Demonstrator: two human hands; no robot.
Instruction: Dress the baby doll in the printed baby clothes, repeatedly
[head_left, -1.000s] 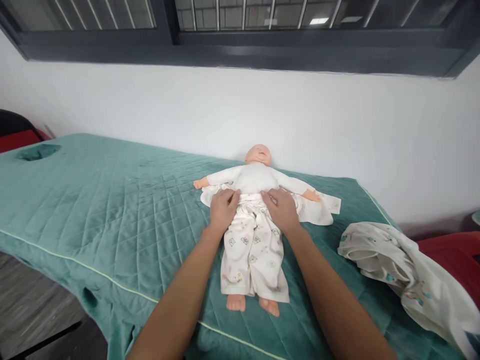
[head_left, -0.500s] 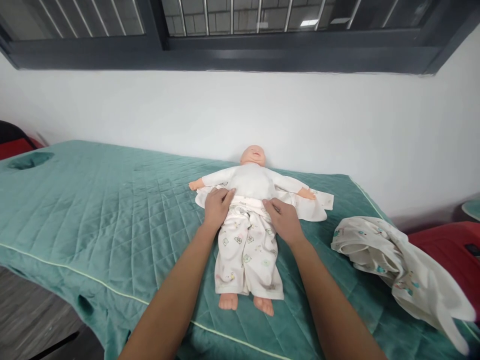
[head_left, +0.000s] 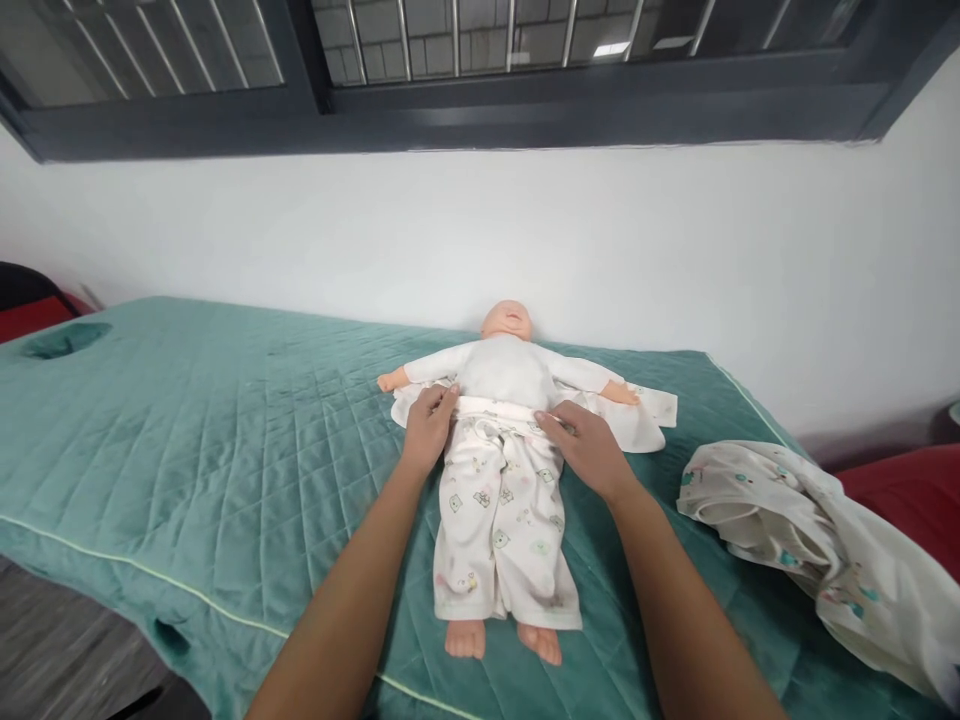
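Note:
A baby doll lies on its back, arms spread, head toward the wall. It wears patterned white trousers, their waistband level with its belly; both feet stick out of the cuffs. My left hand pinches the waistband at the doll's left-of-picture side. On the other side my right hand has its thumb and fingers closed on the waistband edge. Beneath the doll's arms and back a white shirt is spread, partly hidden by the body.
Under the doll is a green quilted bed cover with a hole at the far left. A crumpled patterned white cloth lies at the right beside a red item. Behind stand a white wall and a barred window.
Both hands stay at the waistband; the right hand sits slightly farther right and its grip has shifted. The whole view has moved a little, with the doll appearing slightly lower.

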